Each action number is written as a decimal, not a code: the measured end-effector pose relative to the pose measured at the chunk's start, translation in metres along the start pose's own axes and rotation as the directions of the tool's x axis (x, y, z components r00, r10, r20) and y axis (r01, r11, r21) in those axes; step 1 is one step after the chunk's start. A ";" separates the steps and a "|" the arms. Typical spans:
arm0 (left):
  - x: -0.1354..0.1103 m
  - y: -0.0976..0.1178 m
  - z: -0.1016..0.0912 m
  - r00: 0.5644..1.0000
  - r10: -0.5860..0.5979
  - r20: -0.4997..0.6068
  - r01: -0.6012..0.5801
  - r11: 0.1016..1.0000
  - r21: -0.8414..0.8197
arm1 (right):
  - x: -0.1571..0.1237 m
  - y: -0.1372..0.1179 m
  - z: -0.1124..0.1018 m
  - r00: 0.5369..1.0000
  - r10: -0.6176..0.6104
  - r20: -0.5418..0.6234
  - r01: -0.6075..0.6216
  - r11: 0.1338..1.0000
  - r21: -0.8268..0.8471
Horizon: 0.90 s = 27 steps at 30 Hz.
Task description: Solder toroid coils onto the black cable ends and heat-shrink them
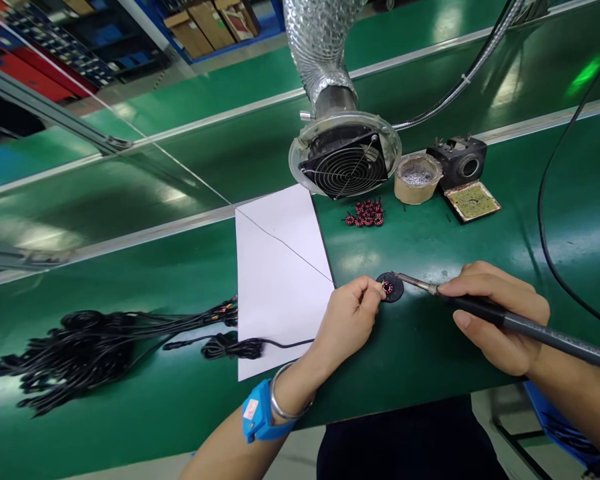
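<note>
My right hand (500, 320) grips a soldering iron (473, 305) like a pen. Its tip is at the edge of a small black disc (395, 293) lying on the bench. On that disc sits a small round part with red and black segments (388, 287). The fingertips of my left hand (353, 313) are pinched together at this part's left side. A black cable (290, 345) runs under my left wrist towards those fingers; its end is mostly hidden. A thin wire (285, 245), like solder, also comes down from the upper left to my left hand.
White paper (280, 280) lies left of my hands, a bundle of black cables (90, 347) beyond it. Several red-black parts (366, 213) lie beneath a fume extractor (347, 160). Right of them stand a tape-wrapped container (417, 190) and an iron stand (463, 163) with a yellowish sponge (473, 201).
</note>
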<state>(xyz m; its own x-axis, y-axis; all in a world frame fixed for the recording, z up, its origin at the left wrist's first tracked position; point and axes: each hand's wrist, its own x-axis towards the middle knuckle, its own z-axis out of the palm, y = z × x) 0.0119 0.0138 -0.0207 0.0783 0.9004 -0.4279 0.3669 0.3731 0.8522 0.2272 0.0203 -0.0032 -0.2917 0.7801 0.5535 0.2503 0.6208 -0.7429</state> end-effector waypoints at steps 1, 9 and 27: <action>0.000 -0.001 0.000 1.000 0.004 0.001 -0.004 1.000 0.007 | 0.000 0.000 0.000 1.000 -0.001 -0.001 0.001 1.000 0.001; 0.000 -0.004 -0.003 0.999 0.006 0.041 -0.006 1.000 0.001 | 0.005 0.008 -0.004 0.997 -0.069 -0.020 0.067 0.994 -0.090; -0.017 0.005 -0.007 0.977 0.161 0.141 -0.204 0.903 0.379 | 0.013 0.050 0.029 0.940 -0.103 0.325 0.167 0.970 -0.177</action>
<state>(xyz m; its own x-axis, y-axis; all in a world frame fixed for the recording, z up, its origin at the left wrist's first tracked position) 0.0055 0.0015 -0.0071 0.2666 0.9079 -0.3234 0.6667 0.0686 0.7421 0.2096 0.0592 -0.0444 -0.5996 0.6444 0.4745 0.3575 0.7462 -0.5616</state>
